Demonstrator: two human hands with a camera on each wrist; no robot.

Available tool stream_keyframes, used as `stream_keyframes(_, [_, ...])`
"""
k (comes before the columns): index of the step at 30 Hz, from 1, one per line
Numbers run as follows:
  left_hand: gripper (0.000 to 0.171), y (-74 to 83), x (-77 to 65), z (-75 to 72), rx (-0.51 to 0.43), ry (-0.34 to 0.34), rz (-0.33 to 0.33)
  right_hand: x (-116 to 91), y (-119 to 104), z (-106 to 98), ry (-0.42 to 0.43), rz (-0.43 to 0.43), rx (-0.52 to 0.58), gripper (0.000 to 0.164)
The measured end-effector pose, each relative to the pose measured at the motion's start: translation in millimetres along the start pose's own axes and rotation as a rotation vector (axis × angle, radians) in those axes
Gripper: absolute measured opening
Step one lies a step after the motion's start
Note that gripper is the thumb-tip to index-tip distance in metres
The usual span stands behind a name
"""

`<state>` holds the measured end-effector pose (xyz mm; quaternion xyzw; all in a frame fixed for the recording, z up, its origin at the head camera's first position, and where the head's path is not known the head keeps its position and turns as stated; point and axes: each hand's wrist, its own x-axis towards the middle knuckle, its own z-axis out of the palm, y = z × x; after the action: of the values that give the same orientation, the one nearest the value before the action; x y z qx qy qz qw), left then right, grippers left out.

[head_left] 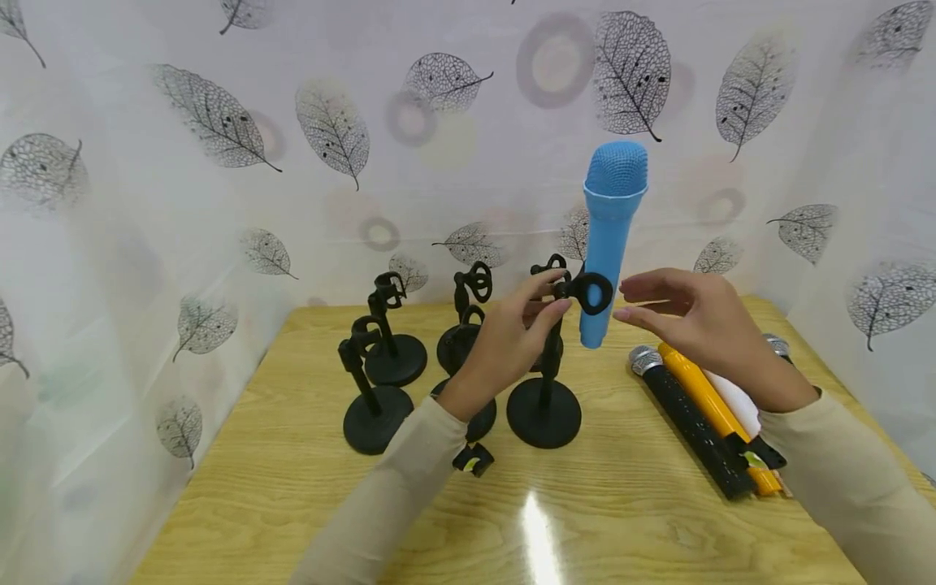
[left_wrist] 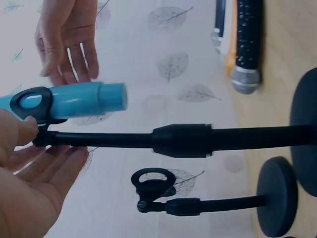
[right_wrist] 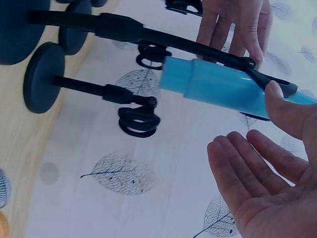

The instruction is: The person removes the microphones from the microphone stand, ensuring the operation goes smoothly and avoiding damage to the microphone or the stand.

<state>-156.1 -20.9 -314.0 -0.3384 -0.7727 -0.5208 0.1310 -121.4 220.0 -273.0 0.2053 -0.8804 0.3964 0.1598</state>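
A light blue microphone sits upright, slightly tilted, in the ring clip of a black microphone stand. My left hand holds the stand at its top joint, thumb on the near side and fingers behind. Just right of the microphone is my right hand, its fingers extended and spread from the thumb. In the right wrist view, that thumb lies at the clip's edge; whether it touches is unclear. The lower end of the microphone sticks out below the clip.
Several more black stands, including one at front left, stand on the wooden table. At right lie a black microphone, an orange one and a white one, partly behind my right arm. A leaf-patterned curtain hangs behind.
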Motion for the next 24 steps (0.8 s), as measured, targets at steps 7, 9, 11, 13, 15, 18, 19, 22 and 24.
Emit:
stream_keyframes(7, [0.036,7.4,12.4,-1.9,0.005,-0.010,0.025,17.7,-17.0,-2.2,0.030,-0.018,0.068,0.035])
stream_keyframes(9, [0.034,8.1,13.3,-1.5,0.024,-0.007,0.030,21.1,-20.1,-2.1,0.036,-0.033,0.077,0.036])
stream_keyframes(11, [0.033,8.2,13.2,-1.3,0.036,0.001,0.028,24.0,-22.1,-1.2,0.042,-0.047,0.087,0.036])
stream_keyframes(13, [0.032,7.9,13.1,-0.8,0.047,0.012,0.029,26.5,-23.5,0.0,0.048,-0.055,0.092,0.037])
stream_keyframes(15, [0.031,7.1,13.1,-0.2,0.061,0.026,0.034,28.4,-24.3,1.1,0.052,-0.055,0.091,0.038])
stream_keyframes(18, [0.030,6.2,12.6,0.8,0.095,0.052,0.048,30.8,-26.4,2.4,0.057,-0.035,0.082,0.040])
stream_keyframes(19, [0.030,6.1,12.5,1.0,0.110,0.062,0.055,31.7,-27.2,2.7,0.056,-0.030,0.082,0.040])
stream_keyframes(22, [0.029,6.0,12.0,0.9,0.142,0.084,0.083,33.4,-29.6,3.3,0.059,-0.017,0.081,0.039])
stream_keyframes(24, [0.028,6.1,12.0,0.4,0.143,0.090,0.102,34.0,-30.9,3.9,0.069,-0.022,0.078,0.038])
